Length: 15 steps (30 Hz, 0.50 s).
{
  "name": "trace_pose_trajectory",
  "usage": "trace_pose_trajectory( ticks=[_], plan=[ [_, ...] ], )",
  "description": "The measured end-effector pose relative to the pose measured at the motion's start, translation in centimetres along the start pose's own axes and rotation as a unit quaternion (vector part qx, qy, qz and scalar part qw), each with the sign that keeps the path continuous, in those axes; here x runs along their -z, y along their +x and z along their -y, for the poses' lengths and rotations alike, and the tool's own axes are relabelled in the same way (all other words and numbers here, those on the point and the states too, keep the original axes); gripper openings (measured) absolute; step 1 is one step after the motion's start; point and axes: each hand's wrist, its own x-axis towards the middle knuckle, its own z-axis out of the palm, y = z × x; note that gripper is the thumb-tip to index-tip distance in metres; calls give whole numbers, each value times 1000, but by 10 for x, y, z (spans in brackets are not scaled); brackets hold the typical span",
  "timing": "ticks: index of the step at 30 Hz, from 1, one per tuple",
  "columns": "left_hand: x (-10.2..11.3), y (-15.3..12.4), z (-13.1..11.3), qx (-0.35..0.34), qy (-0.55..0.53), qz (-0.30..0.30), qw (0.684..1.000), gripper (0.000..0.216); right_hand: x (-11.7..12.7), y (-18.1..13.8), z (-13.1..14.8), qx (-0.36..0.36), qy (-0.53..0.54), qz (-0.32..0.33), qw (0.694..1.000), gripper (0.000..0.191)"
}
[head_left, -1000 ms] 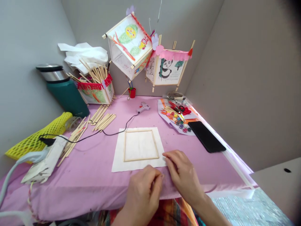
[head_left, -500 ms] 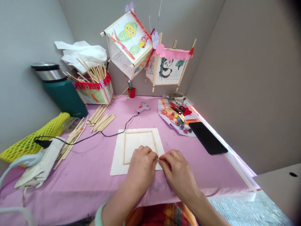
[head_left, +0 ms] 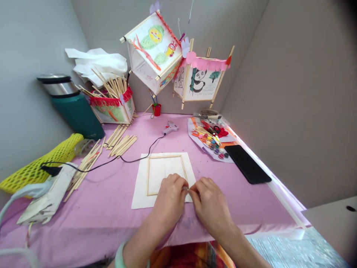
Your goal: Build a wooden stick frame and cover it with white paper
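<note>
A square frame of thin wooden sticks (head_left: 153, 157) lies on a white paper sheet (head_left: 140, 195) in the middle of the pink-covered table (head_left: 111, 208). My left hand (head_left: 169, 201) rests on the frame's near right corner, fingers curled and pinching there. My right hand (head_left: 209, 205) meets it fingertip to fingertip at that same corner, also pinched. What the fingertips grip is too small to make out; it seems to be the frame's corner joint.
Loose wooden sticks (head_left: 119, 143) and a glue gun (head_left: 170, 127) with its black cord lie behind the sheet. A black phone (head_left: 247, 168) and a paint tray (head_left: 212, 143) sit to the right. Two paper lanterns (head_left: 199, 76) hang above. A green flask (head_left: 74, 106) and a power strip (head_left: 47, 199) stand at left.
Both hands moved forward from the table's near edge onto the frame's near right corner and pinched together there. In the last half second they barely shifted.
</note>
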Motion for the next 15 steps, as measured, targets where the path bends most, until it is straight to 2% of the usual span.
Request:
trace_pose_trajectory(
  ticks=[4,9,12,15],
  plan=[
    [1,0,0,-24,15,21,999,24,1,1,-6,-21,-19,18,999,18],
    [5,-1,-1,-32,14,29,999,27,11,-4,-19,-8,54,49,997,14],
    [10,-3,1,-38,-6,8,999,35,16,-6,-23,-1,91,36,995,13],
    [20,-7,9,-42,11,-33,999,31,16,-7,-23,22,111,24,993,14]
  ],
)
